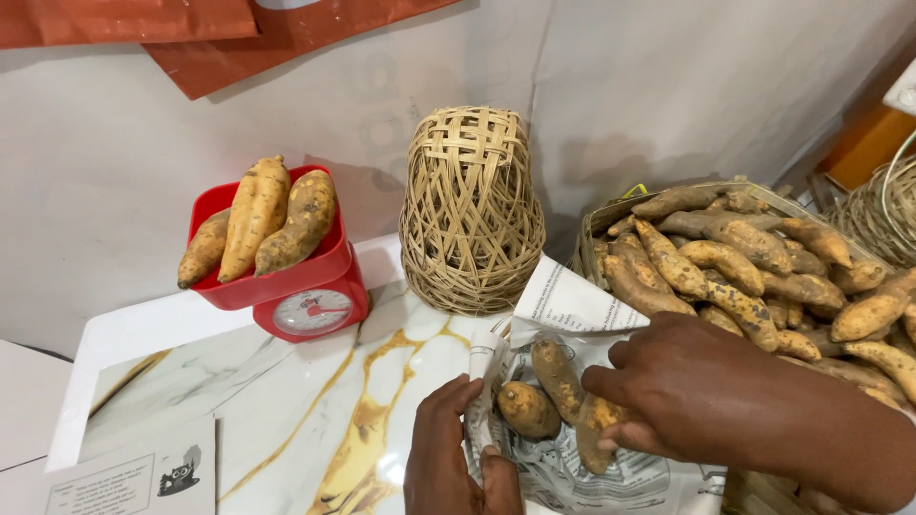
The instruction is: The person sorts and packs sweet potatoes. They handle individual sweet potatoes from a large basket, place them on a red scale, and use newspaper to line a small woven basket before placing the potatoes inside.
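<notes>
White wall behind, marble-look counter [286, 401] with gold veins. At the far left edge I see a red kitchen scale [286, 277], three sweet potatoes stacked in its tray so they stay put. Upturned woven basket [471, 205] sits mid-back edge. Near edge: left hand [456, 458], grip pinched on the rim of a newspaper bag [563, 448], holding the mouth open. Right hand [668, 381], fingers closed on a sweet potato [572, 401] inside the bag beside another. Full basket of sweet potatoes [754, 262] at the right edge, within reach.
</notes>
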